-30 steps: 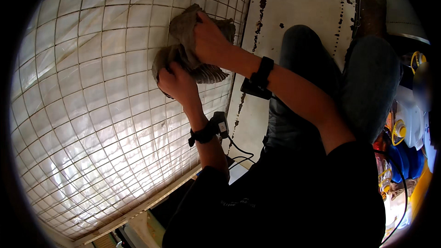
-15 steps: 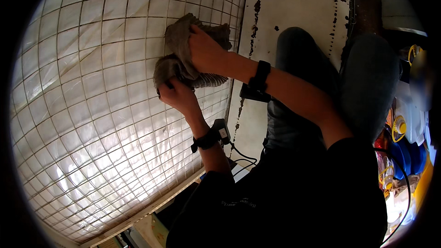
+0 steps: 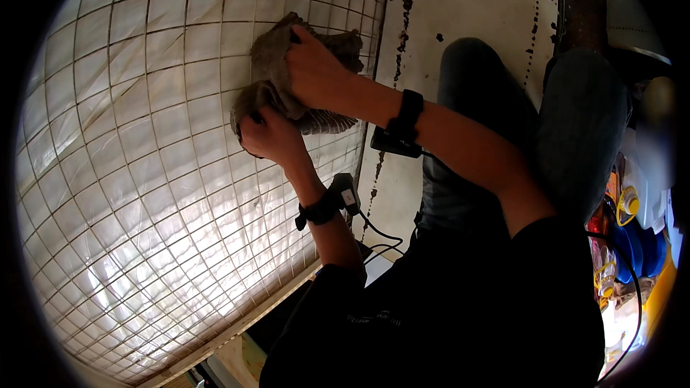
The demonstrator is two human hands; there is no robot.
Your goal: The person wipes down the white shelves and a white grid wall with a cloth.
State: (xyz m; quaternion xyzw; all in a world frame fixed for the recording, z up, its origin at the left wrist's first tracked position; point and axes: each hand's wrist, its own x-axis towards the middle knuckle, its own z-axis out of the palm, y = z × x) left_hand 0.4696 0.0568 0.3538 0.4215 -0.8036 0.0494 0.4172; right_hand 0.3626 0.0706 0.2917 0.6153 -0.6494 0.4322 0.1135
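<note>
A crumpled grey-brown cloth (image 3: 269, 54), with a striped, ridged part at its lower right, lies against a wire grid (image 3: 136, 136) backed by translucent white plastic. My right hand (image 3: 316, 65) grips the upper part of the cloth, its fingers curled into the fabric. Lower and to the left, my left hand (image 3: 266, 133) is closed on another bunched fold at the cloth's lower edge. Both wrists carry black strapped devices with cables at the left one.
A pale panel (image 3: 467, 0) with rows of dark holes or rust spots runs beside the grid, under my bent knees (image 3: 582, 115). Blue plastic items (image 3: 647, 244) and bottles with yellow caps (image 3: 627, 201) crowd the right side. A wooden ledge (image 3: 215, 345) borders the grid below.
Compared with a second ago, both hands and the cloth sit a little further left on the grid, having dipped and come slightly back up. Both hands still grip the cloth.
</note>
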